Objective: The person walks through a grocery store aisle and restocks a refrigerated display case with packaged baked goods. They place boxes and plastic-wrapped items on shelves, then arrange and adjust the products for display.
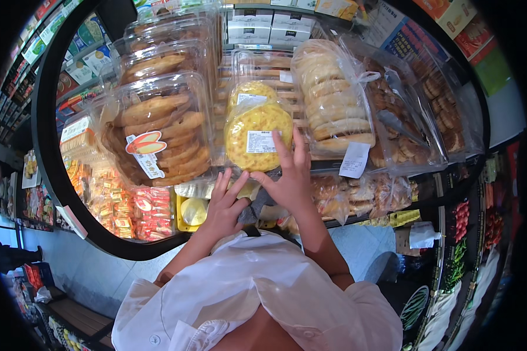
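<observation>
A clear-wrapped stack of round yellow flatbreads [259,118] with a printed label lies at the middle of the display shelf. My right hand [290,171] has its fingers spread, the fingertips on the front flatbread's right side beside the label. Just below the bread's front edge is my left hand [228,199], fingers apart, near a dark grey cloth-like item [251,206]. Neither hand is closed around anything. To the left stands a clear plastic box of brown baked slices [167,131]; to the right lies a bag of pale round breads [338,96], knotted shut, with a paper tag.
More clear boxes of brown pastries [404,109] stand at the right. A lower level holds red-wrapped snacks [153,213], a yellow crate [182,215] and bagged buns [360,195]. A curved black rim [48,145] borders the display. Grocery shelves line both sides.
</observation>
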`<state>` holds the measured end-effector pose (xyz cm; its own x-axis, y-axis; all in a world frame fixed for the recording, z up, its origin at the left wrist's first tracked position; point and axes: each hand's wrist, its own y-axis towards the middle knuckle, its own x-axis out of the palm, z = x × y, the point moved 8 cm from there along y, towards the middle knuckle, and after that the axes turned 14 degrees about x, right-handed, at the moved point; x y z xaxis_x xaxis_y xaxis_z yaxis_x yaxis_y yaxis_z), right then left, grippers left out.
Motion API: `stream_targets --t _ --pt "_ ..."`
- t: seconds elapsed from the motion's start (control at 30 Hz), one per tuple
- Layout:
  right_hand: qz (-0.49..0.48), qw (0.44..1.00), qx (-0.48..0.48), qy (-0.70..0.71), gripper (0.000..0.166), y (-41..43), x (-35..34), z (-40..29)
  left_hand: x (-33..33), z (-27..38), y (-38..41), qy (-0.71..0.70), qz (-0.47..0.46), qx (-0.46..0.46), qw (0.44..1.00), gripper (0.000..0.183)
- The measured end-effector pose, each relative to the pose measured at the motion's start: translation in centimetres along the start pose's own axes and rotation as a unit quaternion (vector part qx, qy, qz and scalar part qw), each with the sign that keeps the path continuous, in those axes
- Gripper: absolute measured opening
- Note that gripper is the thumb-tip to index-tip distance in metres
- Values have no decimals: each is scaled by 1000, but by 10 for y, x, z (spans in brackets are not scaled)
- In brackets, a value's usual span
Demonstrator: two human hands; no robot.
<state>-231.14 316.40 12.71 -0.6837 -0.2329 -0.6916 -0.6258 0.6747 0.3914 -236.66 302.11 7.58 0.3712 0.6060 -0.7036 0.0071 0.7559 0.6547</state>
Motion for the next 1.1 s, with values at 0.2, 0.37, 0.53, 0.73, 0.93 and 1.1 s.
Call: stream_targets --t 0.2,0.37,0.53,0.73,0.93,1.1 --pt "-3 1000 -2 29 83 8 13 -7 4 -6 5 4 -19 -32 999 32" --pt "-9 996 6 87 86 10 13 -3 5 -6 2 8 -32 -34 999 35" --pt "-15 986 40 163 92 21 5 7 2 -6 0 -12 -7 -30 999 35" --pt "-64 977 50 196 92 24 11 13 8 0 4 22 -16 -4 1000 32" --pt "-60 979 31 193 92 13 5 16 7 7 3 14 -2 -3 1000 30" --pt "-48 987 50 148 90 5 -1 7 9 9 -2 6 -14 -9 1000 32"
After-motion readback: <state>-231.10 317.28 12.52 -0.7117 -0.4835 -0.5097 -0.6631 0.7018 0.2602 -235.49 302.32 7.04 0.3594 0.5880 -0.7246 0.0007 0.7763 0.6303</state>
